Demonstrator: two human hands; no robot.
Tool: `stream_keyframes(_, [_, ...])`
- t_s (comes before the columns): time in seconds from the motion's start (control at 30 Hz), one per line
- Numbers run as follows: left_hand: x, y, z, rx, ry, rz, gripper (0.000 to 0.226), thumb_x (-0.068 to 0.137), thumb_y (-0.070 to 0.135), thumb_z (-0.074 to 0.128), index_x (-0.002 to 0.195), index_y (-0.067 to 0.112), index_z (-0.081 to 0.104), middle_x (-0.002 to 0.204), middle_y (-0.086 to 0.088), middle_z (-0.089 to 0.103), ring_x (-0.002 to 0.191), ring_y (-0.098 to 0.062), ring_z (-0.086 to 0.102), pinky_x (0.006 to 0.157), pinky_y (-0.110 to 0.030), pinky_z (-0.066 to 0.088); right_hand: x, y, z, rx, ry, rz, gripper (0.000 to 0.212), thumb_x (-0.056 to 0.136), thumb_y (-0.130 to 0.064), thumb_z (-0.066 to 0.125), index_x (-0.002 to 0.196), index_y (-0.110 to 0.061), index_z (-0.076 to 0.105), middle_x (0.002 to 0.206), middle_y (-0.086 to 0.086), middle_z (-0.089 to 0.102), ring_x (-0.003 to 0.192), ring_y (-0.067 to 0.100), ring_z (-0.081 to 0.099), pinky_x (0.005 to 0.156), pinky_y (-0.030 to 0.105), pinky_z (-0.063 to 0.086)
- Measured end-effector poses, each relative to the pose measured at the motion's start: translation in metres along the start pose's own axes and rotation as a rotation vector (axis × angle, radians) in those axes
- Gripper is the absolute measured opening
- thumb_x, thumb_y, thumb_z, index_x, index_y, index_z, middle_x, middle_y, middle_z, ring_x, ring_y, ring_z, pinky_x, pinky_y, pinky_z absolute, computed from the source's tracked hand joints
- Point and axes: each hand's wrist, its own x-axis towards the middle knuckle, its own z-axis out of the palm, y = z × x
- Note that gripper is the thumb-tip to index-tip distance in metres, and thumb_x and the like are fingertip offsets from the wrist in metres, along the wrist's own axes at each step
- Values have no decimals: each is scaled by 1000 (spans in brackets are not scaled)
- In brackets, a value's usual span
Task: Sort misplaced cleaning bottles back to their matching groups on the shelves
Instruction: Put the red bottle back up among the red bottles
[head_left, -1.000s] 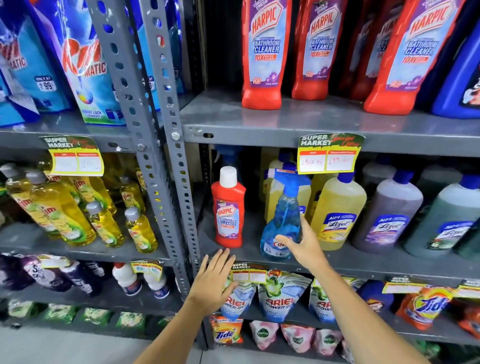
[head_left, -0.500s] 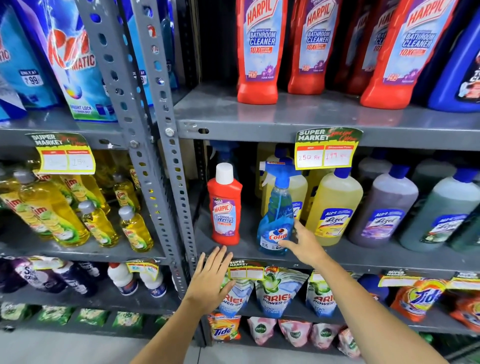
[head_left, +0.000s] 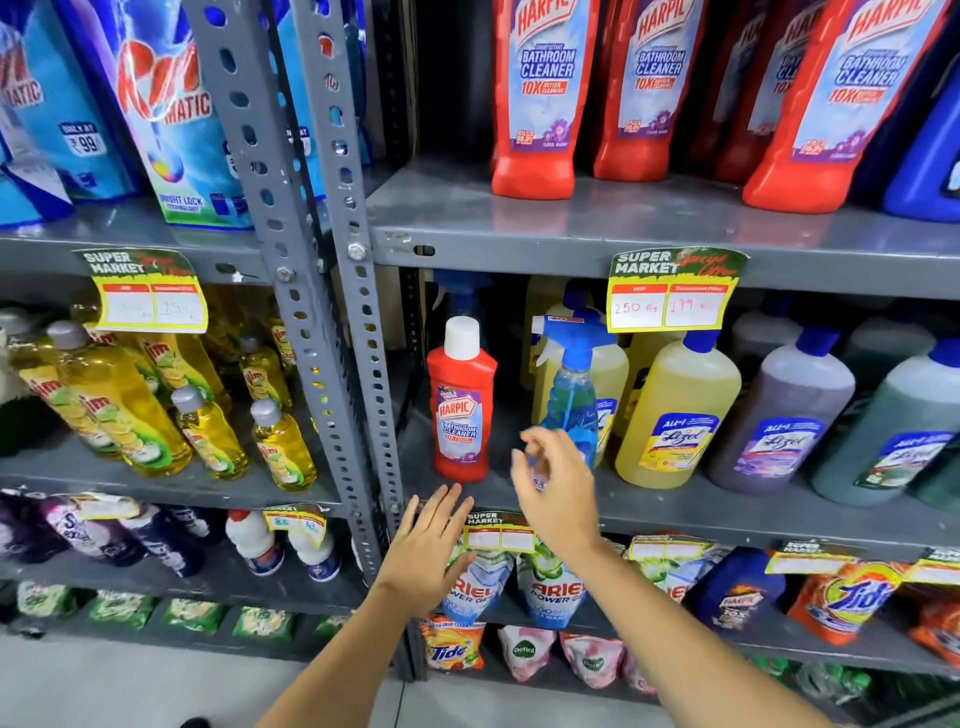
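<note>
Left hand (head_left: 423, 556) hovers flat and empty at the shelf edge (head_left: 675, 525); right hand (head_left: 558, 493) hangs loosely curled, holding nothing. Behind stands the small red Harpic bottle (head_left: 461, 410), likely rigid, light, slick; best gripped around its waist.

Middle shelf (head_left: 675, 506): small red Harpic bottle (head_left: 461, 402) upright beside a blue spray bottle (head_left: 571, 384), then yellow, purple and green Lizol bottles. Right hand (head_left: 558, 491) open, fingers loosely curled, before the spray bottle's base, holding nothing. Left hand (head_left: 426, 551) flat, fingers spread, below the Harpic bottle at the shelf edge.
</note>
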Motion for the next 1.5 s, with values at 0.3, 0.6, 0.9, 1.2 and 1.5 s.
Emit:
stream_keyframes(0.3, [-2,2,-6,32,-58,-12,66,101,57,27,153,16,26,158,-7,28,145,-23,24,111,-46,15,56,-13,60,99,-241,393,69,71,-27,85,129,-14,50,122,6,64,112,20,62,95,36,52])
stream_keyframes(0.6, [-3,6,-25,-32,-9,-18,61,103,55,21,149,17,34,157,-3,31,144,-19,25,114,-39,7,39,-27,33,72,-111,260,45,77,-31,81,117,-17,68,108,0,75,96,13,70,87,35,58])
stream_keyframes(0.9, [38,34,-202,-223,538,301,38,96,18,57,132,6,54,139,-9,51,126,-28,48,104,-42,39,59,-141,-149,425,89,-74,38,70,4,79,89,-26,68,80,-27,74,79,-5,70,74,12,52])
stream_keyframes(1.2, [104,50,-331,-54,828,346,43,97,25,51,135,5,54,147,-12,47,135,-28,43,108,-45,35,187,-177,-252,400,166,-228,28,80,-9,76,106,-13,66,88,-15,77,83,4,71,74,28,60])
stream_keyframes(1.5, [120,54,-323,35,670,187,48,96,40,43,132,12,57,134,-6,60,123,-24,53,101,-39,34,233,-153,-231,283,76,6,29,85,-3,71,113,-4,63,90,1,67,57,-10,64,46,11,47])
